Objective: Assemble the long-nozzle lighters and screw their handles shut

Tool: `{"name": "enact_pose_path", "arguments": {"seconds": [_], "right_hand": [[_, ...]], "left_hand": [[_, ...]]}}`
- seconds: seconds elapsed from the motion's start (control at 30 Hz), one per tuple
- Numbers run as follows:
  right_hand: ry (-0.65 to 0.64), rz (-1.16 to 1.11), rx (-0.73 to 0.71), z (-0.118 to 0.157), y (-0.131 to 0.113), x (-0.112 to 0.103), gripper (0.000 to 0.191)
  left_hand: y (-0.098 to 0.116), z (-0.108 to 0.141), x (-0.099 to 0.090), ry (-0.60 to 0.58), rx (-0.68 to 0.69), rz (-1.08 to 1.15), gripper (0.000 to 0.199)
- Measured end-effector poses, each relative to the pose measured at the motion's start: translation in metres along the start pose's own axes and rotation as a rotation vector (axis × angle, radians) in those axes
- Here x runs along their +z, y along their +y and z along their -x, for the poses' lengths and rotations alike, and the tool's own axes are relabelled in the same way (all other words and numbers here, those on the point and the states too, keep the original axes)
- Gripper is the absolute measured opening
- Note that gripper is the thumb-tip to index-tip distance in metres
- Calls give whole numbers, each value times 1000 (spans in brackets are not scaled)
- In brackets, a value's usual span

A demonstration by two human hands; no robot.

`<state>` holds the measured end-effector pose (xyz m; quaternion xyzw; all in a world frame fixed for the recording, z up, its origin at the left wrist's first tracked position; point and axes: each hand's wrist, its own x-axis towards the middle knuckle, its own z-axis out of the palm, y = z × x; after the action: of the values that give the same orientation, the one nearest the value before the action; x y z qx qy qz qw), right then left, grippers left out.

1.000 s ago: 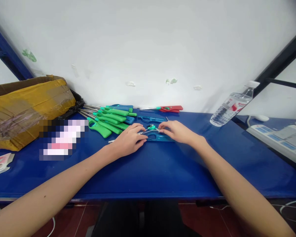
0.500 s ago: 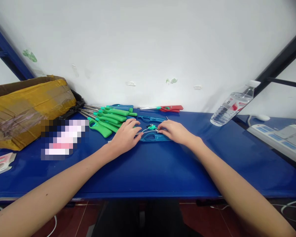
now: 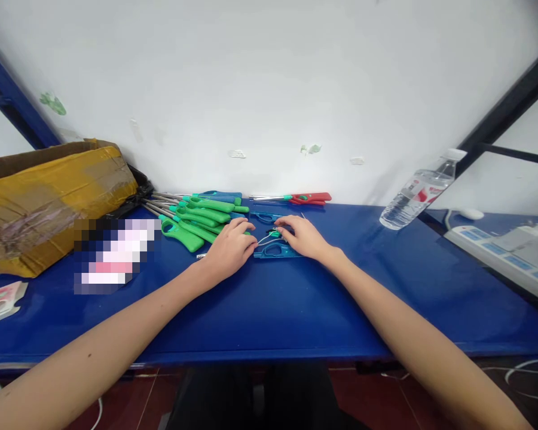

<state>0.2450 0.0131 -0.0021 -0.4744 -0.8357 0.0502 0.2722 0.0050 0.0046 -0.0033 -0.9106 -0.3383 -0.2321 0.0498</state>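
Observation:
A blue lighter shell half (image 3: 278, 251) lies open on the table, and its metal tube end (image 3: 201, 257) pokes out left of my left hand (image 3: 231, 248). That hand has thumb and fingers closed at the shell's front end, on a thin white wire (image 3: 264, 242). The wire curves right toward a green trigger piece (image 3: 274, 234) in the shell. Over the trigger is my right hand (image 3: 302, 236), its fingertips pinched beside a small black part; what they grip is mostly hidden. The other blue shell half (image 3: 265, 218) lies just behind.
Green lighters (image 3: 197, 221) are piled left of my hands, with red lighters (image 3: 309, 198) by the wall. A taped cardboard box (image 3: 54, 203) stands at left. On the right are a tilted water bottle (image 3: 416, 194) and a white power strip (image 3: 497, 251).
My right hand has moved left, from the wire's right end to the green trigger piece, covering part of it. My left hand stays at the shell's front end.

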Motion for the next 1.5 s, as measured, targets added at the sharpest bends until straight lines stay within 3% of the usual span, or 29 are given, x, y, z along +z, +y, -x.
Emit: {"name": "enact_pose_path", "arguments": {"seconds": [0.2,0.4,0.63,0.9,1.27,1.5], "right_hand": [[-15,-26,-26,-3,-2,6,27],[60,-54,-62,-2,-3,4,26],[70,-79,-19,0,-4,-4,15],[-41,-43,-61,5,-7,-14,16],[-100,29,-83,8,0,-11,34],[-32,30,-134,9,1,-18,20]], "left_hand": [[0,0,1,-7,9,-8,25],[0,0,0,-7,-3,0,25],[0,0,-3,0,-6,-11,24],[-2,1,-3,15,-14,-32,22],[3,0,-4,25,-49,-59,23],[6,0,-3,16,-88,-73,26]]}}
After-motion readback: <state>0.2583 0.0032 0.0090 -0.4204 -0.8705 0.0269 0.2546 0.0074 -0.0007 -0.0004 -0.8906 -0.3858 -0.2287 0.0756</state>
